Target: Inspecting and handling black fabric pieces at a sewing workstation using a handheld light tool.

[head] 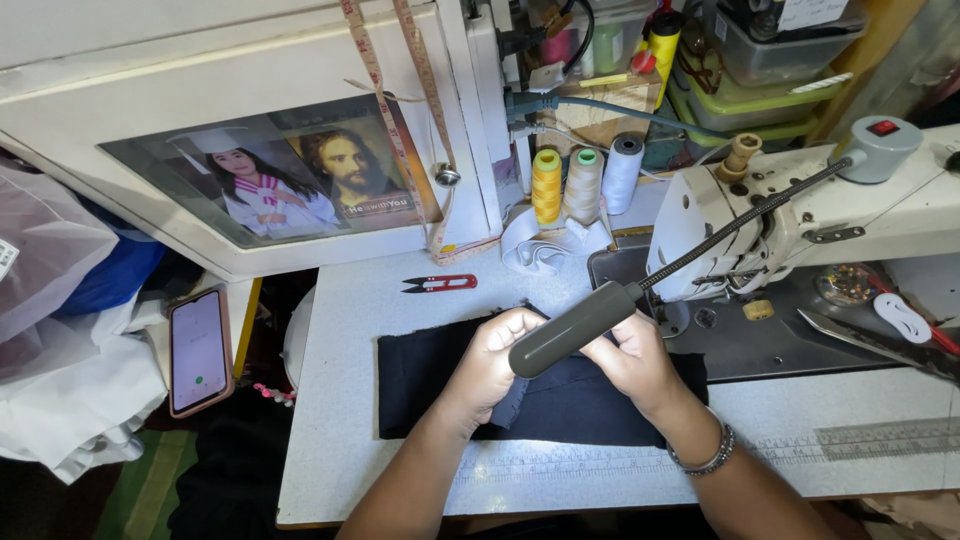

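A piece of black fabric [425, 385] lies flat on the white sewing table [350, 300]. My left hand [490, 365] and my right hand [635, 365] are close together over the fabric's middle, each pinching a small fold of it. A grey lamp head [570, 330] on a flexible black neck hangs just above my fingers and hides part of them. My right wrist wears a beaded bracelet [705, 462]. The white sewing machine [790, 215] stands to the right of my hands.
Red thread snips [440, 284] lie behind the fabric. Three thread cones [583, 182] stand at the back, next to a white ribbon coil [535, 245]. Scissors [880, 345] rest at right. A phone [198, 352] sits left of the table. A ruler strip [880, 437] runs along the front edge.
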